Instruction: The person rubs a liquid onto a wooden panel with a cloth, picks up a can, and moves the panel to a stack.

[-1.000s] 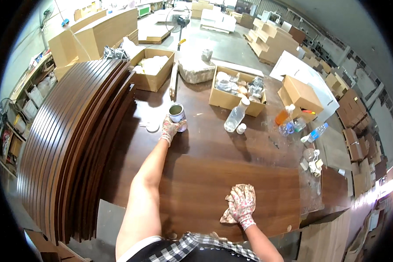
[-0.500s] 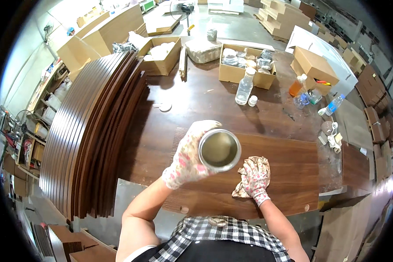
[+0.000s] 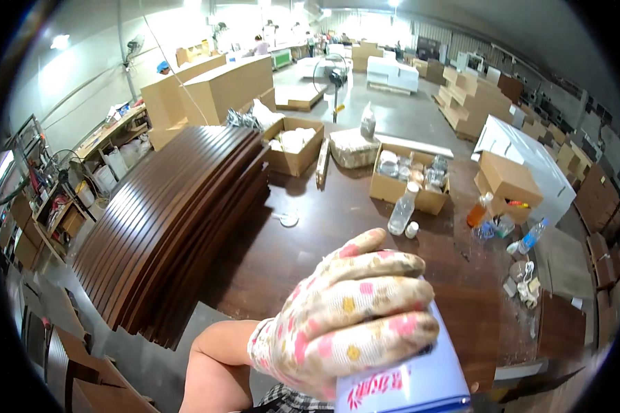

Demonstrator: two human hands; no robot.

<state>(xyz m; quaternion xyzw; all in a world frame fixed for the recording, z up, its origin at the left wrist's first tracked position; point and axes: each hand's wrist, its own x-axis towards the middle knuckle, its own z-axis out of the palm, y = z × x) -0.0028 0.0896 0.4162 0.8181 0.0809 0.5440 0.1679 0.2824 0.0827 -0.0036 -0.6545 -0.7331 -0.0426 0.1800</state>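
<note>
Close in front of me, my left hand (image 3: 355, 310) is raised in a stained white glove with pink and yellow spots. Its fingers wrap round a pale blue-white can (image 3: 427, 378) with red print and a dark blue rim. The can's mouth cannot be seen from here, and the hand and can cover much of the brown wood-grain panel (image 3: 472, 330) on the table below. My right hand is out of view, and so is the cloth that was under it.
A stack of curved dark-brown boards (image 3: 172, 220) stands at left. Farther back are a carton with white items (image 3: 293, 162), a carton of cups (image 3: 420, 199), a clear bottle (image 3: 401, 212), an orange bottle (image 3: 478, 212) and a blue-labelled bottle (image 3: 530, 237). A round lid (image 3: 288, 219) lies mid-table.
My left hand has lifted the can much closer to me, turning its side into view. The view has tilted up toward the workshop. My right hand and the cloth have left the picture.
</note>
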